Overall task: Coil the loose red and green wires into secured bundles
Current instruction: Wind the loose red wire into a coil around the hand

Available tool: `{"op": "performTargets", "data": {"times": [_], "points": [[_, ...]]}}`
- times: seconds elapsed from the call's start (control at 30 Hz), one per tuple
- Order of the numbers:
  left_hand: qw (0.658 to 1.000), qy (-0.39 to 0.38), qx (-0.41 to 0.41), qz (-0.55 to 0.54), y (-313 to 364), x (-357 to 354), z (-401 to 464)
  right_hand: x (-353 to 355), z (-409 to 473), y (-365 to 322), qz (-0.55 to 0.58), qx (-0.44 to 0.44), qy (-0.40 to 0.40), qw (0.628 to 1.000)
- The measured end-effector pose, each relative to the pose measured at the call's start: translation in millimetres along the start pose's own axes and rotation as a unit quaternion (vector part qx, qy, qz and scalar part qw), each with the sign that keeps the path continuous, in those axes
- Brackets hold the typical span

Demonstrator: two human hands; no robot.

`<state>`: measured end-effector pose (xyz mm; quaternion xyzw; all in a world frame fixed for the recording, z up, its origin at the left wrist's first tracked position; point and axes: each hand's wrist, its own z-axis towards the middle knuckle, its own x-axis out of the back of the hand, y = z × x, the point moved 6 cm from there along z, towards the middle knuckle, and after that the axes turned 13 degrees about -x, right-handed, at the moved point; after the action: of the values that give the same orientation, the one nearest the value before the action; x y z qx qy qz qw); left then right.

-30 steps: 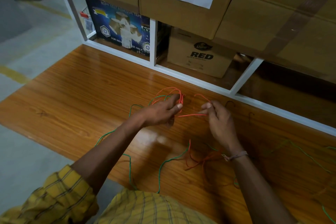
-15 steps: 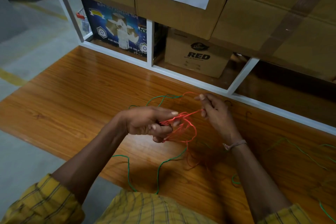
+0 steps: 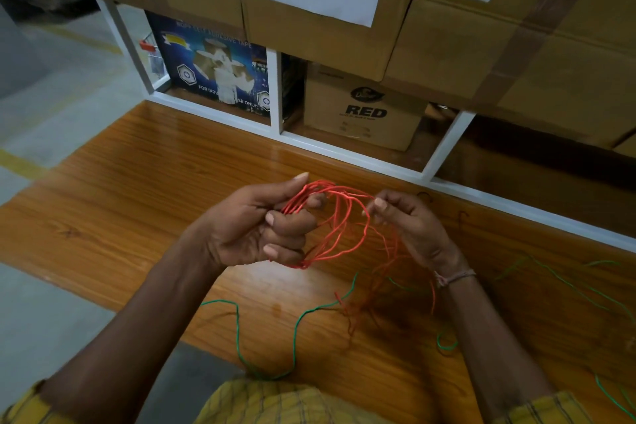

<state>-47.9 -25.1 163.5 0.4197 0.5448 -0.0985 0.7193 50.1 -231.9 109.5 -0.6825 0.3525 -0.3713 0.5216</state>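
Between my grips, red wire (image 3: pixel 339 224) loops hang: left hand (image 3: pixel 256 227) clamps the coil, right hand (image 3: pixel 407 220) pinches the lead. Thin, light, springy — hold at crossings. Green wire (image 3: pixel 299 320) lies loose on surface (image 3: pixel 120 203) below.

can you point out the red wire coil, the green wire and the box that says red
red wire coil (image 3: pixel 339 224), head view, on the loops hanging between the two hands
green wire (image 3: pixel 296 327), head view, on the upright stretch lying on the wooden table
box marked RED (image 3: pixel 364 113), head view, on its printed front face
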Motion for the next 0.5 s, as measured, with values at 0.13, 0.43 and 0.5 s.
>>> {"op": "performTargets", "data": {"times": [0.13, 0.43, 0.5], "points": [[0.999, 0.026, 0.001, 0.046, 0.6, 5.1, 2.6, -0.7, 3.4, 6.4, 0.017, -0.013, 0.042, 0.999], [0.999, 0.006, -0.03, 0.044, 12.8, -1.1, -5.0, 10.8, 21.0, 51.4, 0.016, -0.14, 0.161, 0.977], [0.998, -0.006, -0.061, 0.015, 20.4, -3.4, -7.1, 17.3, 21.8, 60.1, -0.058, -0.145, 0.206, 0.966]]}}
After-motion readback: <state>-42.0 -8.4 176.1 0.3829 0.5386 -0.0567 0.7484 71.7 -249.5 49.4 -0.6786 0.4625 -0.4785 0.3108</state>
